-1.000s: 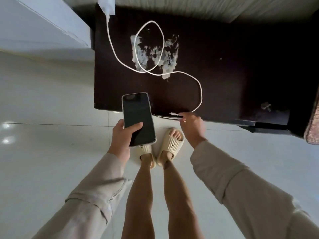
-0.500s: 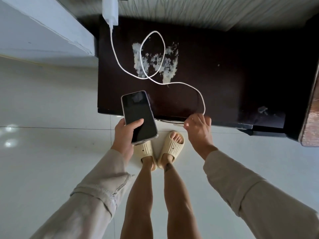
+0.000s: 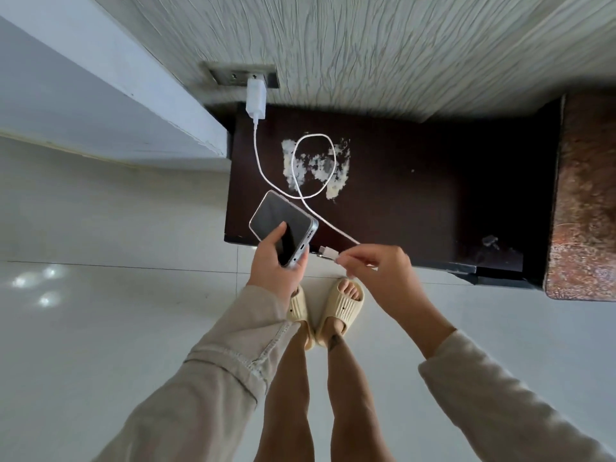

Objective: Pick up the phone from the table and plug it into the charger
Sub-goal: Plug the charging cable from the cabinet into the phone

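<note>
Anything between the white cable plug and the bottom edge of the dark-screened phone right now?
Nothing. In the head view, the white cable plug in the right hand and the dark-screened phone in the left hand have only bare gap between them.

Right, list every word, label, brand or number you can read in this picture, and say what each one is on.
None can be read.
Dark-screened phone in the left hand: screen blank, no brand showing.
White charger plug in the wall socket: no print legible.
White cable connector held by the right hand: no markings visible.
Cream slippers: only small dots, no text.
</note>
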A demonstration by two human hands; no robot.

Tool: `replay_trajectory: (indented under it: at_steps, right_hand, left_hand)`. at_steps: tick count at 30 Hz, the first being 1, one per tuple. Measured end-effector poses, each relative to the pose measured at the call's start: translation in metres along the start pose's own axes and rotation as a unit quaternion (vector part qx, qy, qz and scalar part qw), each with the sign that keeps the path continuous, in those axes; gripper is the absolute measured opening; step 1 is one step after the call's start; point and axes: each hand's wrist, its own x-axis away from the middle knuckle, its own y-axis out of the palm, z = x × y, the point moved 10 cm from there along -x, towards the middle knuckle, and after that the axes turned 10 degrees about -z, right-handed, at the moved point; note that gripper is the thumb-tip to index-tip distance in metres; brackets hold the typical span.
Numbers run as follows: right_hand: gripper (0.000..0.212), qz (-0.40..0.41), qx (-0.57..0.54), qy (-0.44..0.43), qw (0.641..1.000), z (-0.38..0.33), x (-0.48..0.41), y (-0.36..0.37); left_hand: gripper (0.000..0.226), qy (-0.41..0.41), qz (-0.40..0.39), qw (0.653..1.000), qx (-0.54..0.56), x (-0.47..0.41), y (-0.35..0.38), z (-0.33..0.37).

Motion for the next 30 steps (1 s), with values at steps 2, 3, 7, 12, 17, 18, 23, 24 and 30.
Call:
replay_trajectory:
  at_steps: [2,3,7,12,17,18,23,24,30]
  right_hand:
    - [0.027,-0.012,-0.083,0.025,0.996,0.0,-0.002,0.008]
    - [0.027,-0.009,-0.109,0.035,0.993,0.0,-0.002,0.01]
    - [0.019,-0.008,-0.12,0.055,0.991,0.004,-0.004,0.014]
    - [0.02,-0.011,-0.103,0.076,0.992,0.011,-0.004,0.016]
    - [0.023,-0.004,-0.085,0.091,0.992,0.011,-0.003,0.017]
    - [0.024,-0.003,-0.081,0.093,0.992,0.011,-0.003,0.017]
    - [0.029,0.017,-0.052,0.094,0.994,0.01,-0.004,0.014]
    - [0.029,0.022,-0.049,0.093,0.994,0.009,-0.004,0.013]
    - [0.023,0.01,-0.044,0.098,0.994,0.012,-0.005,0.013]
  left_hand:
    - [0.009,-0.01,0.003,1.0,0.024,0.005,0.005,-0.006]
    - [0.008,-0.015,0.002,0.999,0.039,0.007,0.008,-0.009]
    - [0.034,-0.023,0.019,0.999,0.042,0.009,0.009,-0.014]
    - [0.043,-0.028,0.034,0.998,0.041,0.012,0.006,-0.022]
    - [0.045,0.055,0.044,0.962,-0.264,0.017,-0.006,-0.008]
    - [0.045,0.048,0.056,0.955,-0.287,0.016,-0.01,-0.01]
    - [0.05,0.044,0.067,0.972,-0.219,0.017,-0.011,-0.012]
    - [0.051,0.052,0.063,0.98,-0.183,0.017,-0.009,-0.013]
    - [0.052,0.082,0.067,0.978,-0.18,0.015,-0.005,-0.006]
